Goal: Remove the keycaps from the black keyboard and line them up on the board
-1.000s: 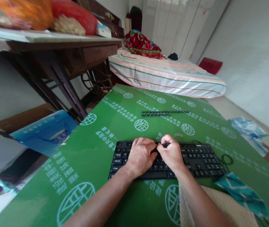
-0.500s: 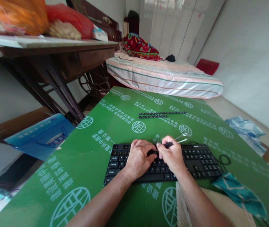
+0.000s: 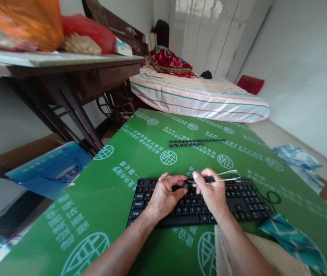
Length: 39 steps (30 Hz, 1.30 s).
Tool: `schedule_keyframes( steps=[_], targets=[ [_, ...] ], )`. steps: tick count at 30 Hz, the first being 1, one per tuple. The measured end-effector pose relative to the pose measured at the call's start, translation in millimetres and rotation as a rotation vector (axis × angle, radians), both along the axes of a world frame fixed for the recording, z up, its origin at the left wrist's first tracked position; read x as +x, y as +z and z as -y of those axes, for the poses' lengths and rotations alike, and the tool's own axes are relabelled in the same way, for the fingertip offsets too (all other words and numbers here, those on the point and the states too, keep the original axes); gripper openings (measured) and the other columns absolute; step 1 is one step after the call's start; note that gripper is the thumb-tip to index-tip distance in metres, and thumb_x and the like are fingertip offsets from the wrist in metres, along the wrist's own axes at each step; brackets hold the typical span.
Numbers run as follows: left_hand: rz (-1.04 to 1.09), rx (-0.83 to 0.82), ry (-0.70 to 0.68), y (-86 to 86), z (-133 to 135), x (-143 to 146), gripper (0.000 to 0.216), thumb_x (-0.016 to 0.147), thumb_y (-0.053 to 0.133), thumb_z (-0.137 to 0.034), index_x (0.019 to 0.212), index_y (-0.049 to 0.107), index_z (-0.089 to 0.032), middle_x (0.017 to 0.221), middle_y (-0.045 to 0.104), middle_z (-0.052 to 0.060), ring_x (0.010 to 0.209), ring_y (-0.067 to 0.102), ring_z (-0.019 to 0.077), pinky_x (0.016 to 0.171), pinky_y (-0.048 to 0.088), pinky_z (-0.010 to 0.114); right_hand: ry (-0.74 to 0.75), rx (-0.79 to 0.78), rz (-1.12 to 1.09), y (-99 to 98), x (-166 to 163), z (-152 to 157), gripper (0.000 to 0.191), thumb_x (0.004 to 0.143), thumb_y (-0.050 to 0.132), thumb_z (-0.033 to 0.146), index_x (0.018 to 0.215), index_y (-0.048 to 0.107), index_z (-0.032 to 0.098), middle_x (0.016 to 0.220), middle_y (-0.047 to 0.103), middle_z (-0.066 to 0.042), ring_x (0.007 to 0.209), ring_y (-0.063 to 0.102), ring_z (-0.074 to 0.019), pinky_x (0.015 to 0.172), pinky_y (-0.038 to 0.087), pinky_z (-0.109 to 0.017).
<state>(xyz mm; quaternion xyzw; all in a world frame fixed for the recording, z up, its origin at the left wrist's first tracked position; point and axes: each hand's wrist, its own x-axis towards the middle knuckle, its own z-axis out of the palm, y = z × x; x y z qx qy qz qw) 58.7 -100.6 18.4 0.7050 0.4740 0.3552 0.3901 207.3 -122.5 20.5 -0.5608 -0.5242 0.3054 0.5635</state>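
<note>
A black computer keyboard [image 3: 192, 218] lies on the green table [image 3: 140, 153], with both hands over its middle. My left hand [image 3: 167, 191] pinches a small black keycap [image 3: 185, 185] between thumb and fingertips, just above the upper keys. Close beside it, my right hand [image 3: 211, 189] is closed around the black handle of a keycap puller [image 3: 229, 175]. The puller's wire loops stick out to the right. Its other end points toward the keycap; whether they touch I cannot tell. Beyond the keyboard, several black keycaps [image 3: 185, 145] lie in two rows.
A teal patterned cloth [image 3: 294, 237] lies at the keyboard's right end, beside its coiled cable [image 3: 274, 197]. A beige cloth [image 3: 267, 249] is under my right forearm. At the left stands a sewing-machine table [image 3: 80, 71] with bags; a bed [image 3: 200, 96] is behind.
My left hand has turned slightly, bringing the keycap into view. The puller in my right hand has swung, so its wire loops now reach farther right.
</note>
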Motion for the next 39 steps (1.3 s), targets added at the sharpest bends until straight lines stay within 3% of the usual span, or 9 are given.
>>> schedule_keyframes(
  steps=[3, 6, 11, 19, 25, 30, 39],
  targets=[
    [0.042, -0.005, 0.018, -2.1, -1, -2, 0.013, 0.065, 0.067, -0.022, 0.078, 0.067, -0.021, 0.069, 0.069, -0.003, 0.07, 0.064, 0.0159, 0.104, 0.02, 0.045, -0.011, 0.12, 0.152, 8.0, 7, 0, 0.023, 0.081, 0.054, 0.031, 0.063, 0.051, 0.017, 0.063, 0.058, -0.001, 0.061, 0.055, -0.0123, 0.06, 0.044, -0.023],
    [0.087, 0.002, 0.029, -4.5, -2, -4, 0.01, 0.066, 0.067, -0.027, 0.074, 0.066, -0.021, 0.068, 0.067, -0.002, 0.07, 0.062, 0.0167, 0.101, 0.026, 0.045, 0.091, 0.153, 0.242, 16.3, 12, 2, 0.016, 0.085, 0.048, 0.027, 0.076, 0.056, 0.017, 0.077, 0.061, -0.003, 0.072, 0.058, -0.0137, 0.068, 0.044, -0.024],
    [0.112, 0.016, 0.027, -4.6, -3, -7, 0.015, 0.067, 0.066, -0.029, 0.08, 0.065, -0.021, 0.066, 0.064, -0.002, 0.068, 0.06, 0.0158, 0.088, 0.041, 0.038, 0.316, 0.059, 0.331, 19.5, 9, 5, 0.022, 0.088, 0.041, 0.025, 0.082, 0.061, 0.017, 0.055, 0.051, 0.003, 0.05, 0.049, -0.0094, 0.056, 0.041, -0.02],
    [0.1, -0.006, 0.039, -6.8, -3, -8, 0.016, 0.069, 0.066, -0.028, 0.082, 0.062, -0.019, 0.067, 0.067, -0.002, 0.068, 0.063, 0.0158, 0.072, 0.049, 0.029, 0.366, -0.061, 0.47, 12.0, 2, 2, 0.026, 0.076, 0.046, 0.013, 0.09, 0.068, 0.02, 0.052, 0.05, 0.005, 0.045, 0.036, -0.0082, 0.044, 0.029, -0.019],
    [0.211, -0.061, 0.086, -2.1, -2, -7, 0.016, 0.064, 0.068, -0.022, 0.076, 0.06, -0.017, 0.066, 0.065, -0.002, 0.063, 0.063, 0.0139, 0.061, 0.05, 0.023, 0.416, -0.025, 0.541, 18.9, 5, -4, 0.023, 0.075, 0.048, 0.013, 0.083, 0.068, 0.023, 0.054, 0.05, 0.005, 0.048, 0.037, -0.0096, 0.047, 0.03, -0.019],
    [0.192, -0.036, 0.046, -0.3, -3, -8, 0.016, 0.063, 0.069, -0.025, 0.074, 0.06, -0.017, 0.065, 0.064, -0.002, 0.063, 0.062, 0.014, 0.061, 0.05, 0.023, 0.478, -0.02, 0.588, 31.7, 8, -11, 0.021, 0.071, 0.05, 0.008, 0.073, 0.066, 0.021, 0.053, 0.047, 0.006, 0.05, 0.037, -0.0084, 0.047, 0.027, -0.018],
    [0.15, -0.028, 0.047, 3.5, -3, -10, 0.017, 0.064, 0.068, -0.024, 0.077, 0.059, -0.018, 0.066, 0.068, -0.002, 0.066, 0.065, 0.0164, 0.067, 0.051, 0.026, 0.57, -0.116, 0.566, 36.2, 16, -36, 0.014, 0.068, 0.06, 0.014, 0.077, 0.069, 0.02, 0.05, 0.049, 0.007, 0.046, 0.04, -0.0066, 0.045, 0.028, -0.016]
  ],
)
